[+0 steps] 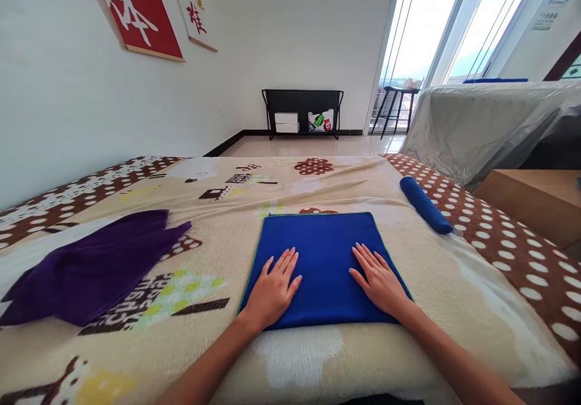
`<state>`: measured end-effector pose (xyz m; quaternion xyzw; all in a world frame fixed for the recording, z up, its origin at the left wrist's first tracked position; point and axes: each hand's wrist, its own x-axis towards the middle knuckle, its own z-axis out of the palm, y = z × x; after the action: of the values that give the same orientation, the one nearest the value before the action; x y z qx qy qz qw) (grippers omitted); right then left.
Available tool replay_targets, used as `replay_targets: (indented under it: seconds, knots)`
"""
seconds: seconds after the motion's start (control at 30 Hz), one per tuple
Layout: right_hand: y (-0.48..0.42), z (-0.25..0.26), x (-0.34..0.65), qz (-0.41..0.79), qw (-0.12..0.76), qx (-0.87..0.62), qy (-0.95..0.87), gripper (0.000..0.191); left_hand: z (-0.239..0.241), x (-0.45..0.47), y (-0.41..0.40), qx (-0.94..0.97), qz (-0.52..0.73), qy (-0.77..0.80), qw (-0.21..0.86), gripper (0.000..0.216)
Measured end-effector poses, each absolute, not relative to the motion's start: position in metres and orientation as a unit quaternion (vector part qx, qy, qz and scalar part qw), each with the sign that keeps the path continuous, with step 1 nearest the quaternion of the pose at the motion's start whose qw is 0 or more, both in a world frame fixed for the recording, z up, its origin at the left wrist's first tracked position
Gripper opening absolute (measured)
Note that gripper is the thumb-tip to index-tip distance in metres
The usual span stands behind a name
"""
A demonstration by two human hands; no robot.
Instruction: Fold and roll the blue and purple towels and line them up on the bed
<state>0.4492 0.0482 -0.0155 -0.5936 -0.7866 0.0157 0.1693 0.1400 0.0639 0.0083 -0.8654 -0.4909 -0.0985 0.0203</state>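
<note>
A blue towel (pixel 324 241), folded into a flat square, lies on the patterned blanket (pixel 227 211) in front of me. My left hand (pixel 275 287) rests flat on its near left part, fingers stretched out. My right hand (pixel 379 278) lies flat on its near right part, fingers also spread. Neither hand holds anything. A second blue towel (pixel 425 205), rolled into a tight cylinder, sits farther off to the right on the blanket.
A crumpled purple cloth (pixel 91 266) lies at the left on the blanket. A wooden surface (pixel 535 199) and a plastic-covered piece of furniture (pixel 481 126) stand to the right. A black rack (pixel 302 113) with boxes is against the far wall, a stool (pixel 397 105) by the window.
</note>
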Motion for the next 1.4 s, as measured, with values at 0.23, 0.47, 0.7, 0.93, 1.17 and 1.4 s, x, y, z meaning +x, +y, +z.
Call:
replay_targets:
  seconds: [0.23,0.47,0.7,0.93,1.17,1.4]
  knots:
    - [0.021,-0.027,0.488,0.004,0.176,-0.602,-0.779,0.062,0.001,0.081,0.029,-0.817,-0.115,-0.564,0.039,0.056]
    - [0.02,-0.03,0.491,0.003,0.189,-0.594,-0.782,0.061,-0.011,0.064,0.014,-0.8,-0.131,-0.581,0.064,0.059]
    - [0.021,-0.033,0.491,0.004,0.202,-0.593,-0.78,0.061,-0.009,0.06,0.012,-0.806,-0.123,-0.578,0.043,0.056]
    - [0.02,-0.033,0.493,0.009,0.204,-0.594,-0.778,0.061,-0.014,0.051,0.009,-0.788,-0.154,-0.595,0.032,0.049]
    - [0.016,-0.032,0.494,0.012,0.202,-0.592,-0.78,0.06,-0.016,0.049,0.007,-0.782,-0.167,-0.599,0.044,0.049]
    - [0.017,-0.033,0.495,0.014,0.204,-0.594,-0.778,0.059,-0.017,0.049,0.006,-0.783,-0.171,-0.595,0.059,0.049]
